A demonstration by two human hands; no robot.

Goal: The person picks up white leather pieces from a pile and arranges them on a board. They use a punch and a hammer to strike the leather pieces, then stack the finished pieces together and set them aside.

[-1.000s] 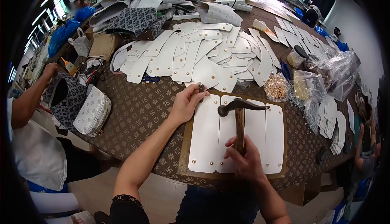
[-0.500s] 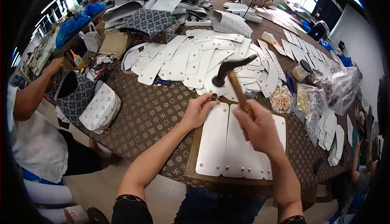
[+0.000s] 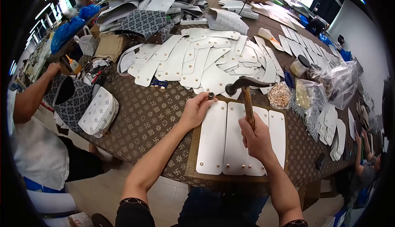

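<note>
My left hand (image 3: 195, 112) pinches a short dark metal setting punch (image 3: 211, 95) upright at the top left corner of a white panel (image 3: 210, 144). My right hand (image 3: 256, 138) is wrapped round the wooden handle of a hammer (image 3: 247, 101). Its dark head is raised to the right of the punch, apart from it. Several white panels lie side by side under my hands, with small gold-coloured rivets along their top and bottom ends. Beneath them is a brown board (image 3: 192, 155). My right hand and forearm hide part of the panels.
A heap of riveted white pieces (image 3: 168, 68) lies beyond the board. Loose copper-coloured rivets (image 3: 279, 95) and plastic bags (image 3: 341, 81) are at the right. A white patterned case (image 3: 98, 114) stands on the left, beside another person's arm (image 3: 31, 97). Further people are at the back and right.
The hammer has come down and its head has swung to a more level angle, slightly rightward. My left hand keeps the punch at the panel corner. The whole view has shifted slightly.
</note>
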